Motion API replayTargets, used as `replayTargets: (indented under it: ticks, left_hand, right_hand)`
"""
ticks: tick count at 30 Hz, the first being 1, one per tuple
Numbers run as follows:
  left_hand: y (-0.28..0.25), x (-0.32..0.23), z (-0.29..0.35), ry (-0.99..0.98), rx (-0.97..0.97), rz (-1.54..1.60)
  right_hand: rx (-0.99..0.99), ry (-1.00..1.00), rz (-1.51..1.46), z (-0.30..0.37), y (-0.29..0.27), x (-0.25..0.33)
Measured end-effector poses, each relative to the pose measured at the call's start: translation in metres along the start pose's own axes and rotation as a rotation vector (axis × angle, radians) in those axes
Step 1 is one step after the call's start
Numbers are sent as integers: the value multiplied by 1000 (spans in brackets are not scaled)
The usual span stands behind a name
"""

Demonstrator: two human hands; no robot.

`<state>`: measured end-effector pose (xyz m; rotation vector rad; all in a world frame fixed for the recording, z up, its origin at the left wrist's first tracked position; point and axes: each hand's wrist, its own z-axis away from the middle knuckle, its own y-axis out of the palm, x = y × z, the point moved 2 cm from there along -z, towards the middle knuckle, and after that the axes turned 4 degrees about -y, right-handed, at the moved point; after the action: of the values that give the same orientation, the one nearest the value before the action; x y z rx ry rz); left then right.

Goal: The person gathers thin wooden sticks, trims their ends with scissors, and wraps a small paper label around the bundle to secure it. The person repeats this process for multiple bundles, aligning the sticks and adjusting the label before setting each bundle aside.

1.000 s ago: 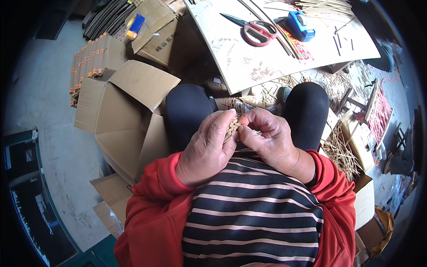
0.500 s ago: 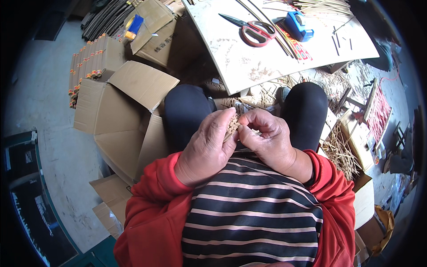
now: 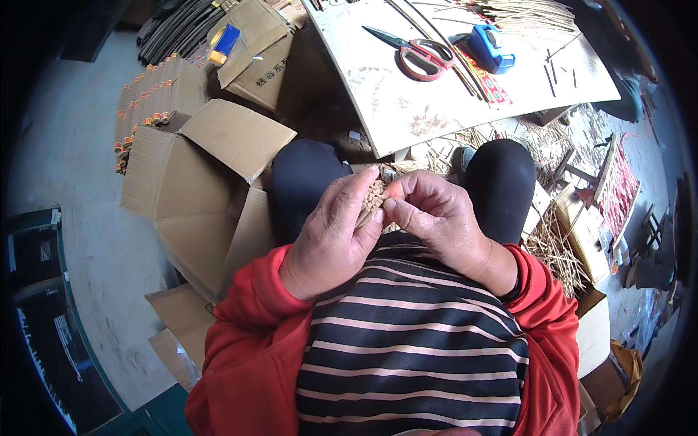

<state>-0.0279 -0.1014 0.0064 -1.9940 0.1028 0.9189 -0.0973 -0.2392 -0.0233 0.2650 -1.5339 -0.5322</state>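
Wrapped in my left hand (image 3: 329, 231) is a bundle of thin brown incense sticks (image 3: 373, 198), its round cut end tilted up towards me. The fingers and thumb close around its sides, hiding most of its length. My right hand (image 3: 436, 214) meets the bundle from the other side. Thumb and forefinger are pinched together against the rim of the bundle's end. Whether a single stick or a wrapper edge lies in that pinch cannot be made out. Both hands are above my lap, between my knees.
Ahead, a white table (image 3: 385, 109) bears red-handled scissors (image 3: 425, 59), a blue tape dispenser (image 3: 491, 49) and loose sticks. At left stand an open cardboard box (image 3: 196, 178) and stacked banded bundles (image 3: 149, 102). Scattered sticks (image 3: 556, 251) fill a box at right.
My left hand has shifted slightly left, showing more of the bundle's end. The right fingers stay pinched at its rim. A small pale bit below the right fingers no longer shows.
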Motion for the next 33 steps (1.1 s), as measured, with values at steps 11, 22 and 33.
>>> replayTargets:
  ticks: [11, 22, 33]
  left_hand:
    - [-135, -64, -67, 214, -350, 321]
    - [-89, -4, -127, 252, -240, 1282]
    - [-68, 54, -139, 323, 36, 1687]
  right_hand:
    - [253, -229, 411, -34, 18, 39]
    - [320, -137, 473, -72, 22, 57]
    - [479, 381, 181, -80, 7, 32]
